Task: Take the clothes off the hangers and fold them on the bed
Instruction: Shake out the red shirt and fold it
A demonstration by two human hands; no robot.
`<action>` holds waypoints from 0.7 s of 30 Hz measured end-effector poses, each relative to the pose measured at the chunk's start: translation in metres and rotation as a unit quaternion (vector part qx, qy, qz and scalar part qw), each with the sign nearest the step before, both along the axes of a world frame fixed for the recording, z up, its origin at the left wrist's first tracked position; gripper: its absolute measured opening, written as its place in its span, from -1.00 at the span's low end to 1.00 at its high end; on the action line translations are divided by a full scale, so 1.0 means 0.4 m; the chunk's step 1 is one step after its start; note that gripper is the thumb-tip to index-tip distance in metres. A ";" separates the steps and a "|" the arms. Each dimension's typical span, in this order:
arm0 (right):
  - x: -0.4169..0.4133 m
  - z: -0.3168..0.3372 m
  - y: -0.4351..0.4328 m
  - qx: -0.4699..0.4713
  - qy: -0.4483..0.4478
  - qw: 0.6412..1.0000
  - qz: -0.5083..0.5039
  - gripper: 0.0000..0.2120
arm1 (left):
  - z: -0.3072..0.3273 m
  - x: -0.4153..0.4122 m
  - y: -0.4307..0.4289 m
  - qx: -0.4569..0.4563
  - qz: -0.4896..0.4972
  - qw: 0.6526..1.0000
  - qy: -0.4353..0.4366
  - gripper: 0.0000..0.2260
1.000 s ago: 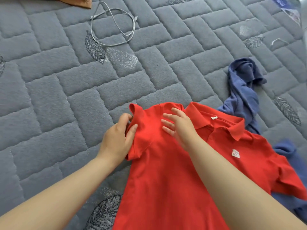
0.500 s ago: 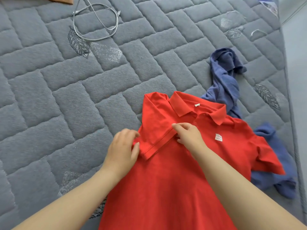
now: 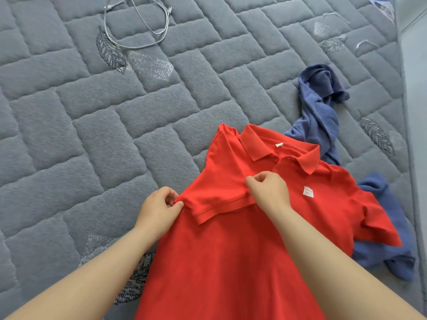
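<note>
Red polo shirt (image 3: 231, 262) was spread front-up on the grey quilted bed (image 3: 92, 125), its collar pointed away from the person and its long axis run from the collar toward the near edge of the view. The left sleeve (image 3: 219, 199) had been turned inward over the chest, with its hem lying crosswise between the two hands. The left hand (image 3: 159, 210) was pinched on the fabric at the outer fold by the shoulder edge, fingers (image 3: 172, 199) closed on the cloth. The right hand (image 3: 268, 189) was closed on the inner end of the sleeve, just below the placket. The unfolded right sleeve (image 3: 374, 225) lay farther to the right, over a crumpled blue garment (image 3: 321, 107), and was judged nearer to the right hand; that side would probably be folded in next. No hanger was seen. A white cable (image 3: 138, 21) lay well apart at the far side.
</note>
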State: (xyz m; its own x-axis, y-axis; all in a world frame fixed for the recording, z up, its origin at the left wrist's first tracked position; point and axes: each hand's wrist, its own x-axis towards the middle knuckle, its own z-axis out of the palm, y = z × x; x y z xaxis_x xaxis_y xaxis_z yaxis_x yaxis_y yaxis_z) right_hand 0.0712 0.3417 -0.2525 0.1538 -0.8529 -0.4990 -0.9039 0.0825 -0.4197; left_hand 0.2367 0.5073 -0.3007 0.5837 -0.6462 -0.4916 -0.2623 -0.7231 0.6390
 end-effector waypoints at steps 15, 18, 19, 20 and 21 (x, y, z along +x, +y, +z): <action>0.283 -0.069 -0.165 -0.037 -0.084 0.996 0.007 -0.71 | -0.033 0.035 -0.004 -0.008 0.028 0.998 0.053 -0.84; 0.284 -0.097 -0.167 0.007 -0.152 0.986 -0.073 -0.80 | -0.035 0.050 -0.005 -0.011 0.026 0.998 0.060 -0.86; 0.282 -0.106 -0.169 0.014 -0.153 0.985 -0.078 -0.85 | -0.035 0.053 -0.006 -0.012 0.028 0.998 0.058 -0.87; 0.280 -0.113 -0.170 0.015 -0.150 0.986 -0.076 -0.88 | -0.036 0.052 -0.009 -0.012 0.027 0.998 0.049 -0.87; 0.276 -0.114 -0.170 0.013 -0.145 0.987 -0.070 -0.87 | -0.037 0.048 -0.011 -0.008 0.027 0.999 0.037 -0.86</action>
State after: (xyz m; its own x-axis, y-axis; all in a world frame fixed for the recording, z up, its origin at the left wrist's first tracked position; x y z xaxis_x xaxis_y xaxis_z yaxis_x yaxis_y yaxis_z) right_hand 0.1816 0.2738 -0.2982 0.1757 -0.8635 -0.4727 -0.7251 0.2112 -0.6554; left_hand 0.2560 0.5027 -0.3157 0.5800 -0.6233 -0.5245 -0.1753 -0.7243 0.6669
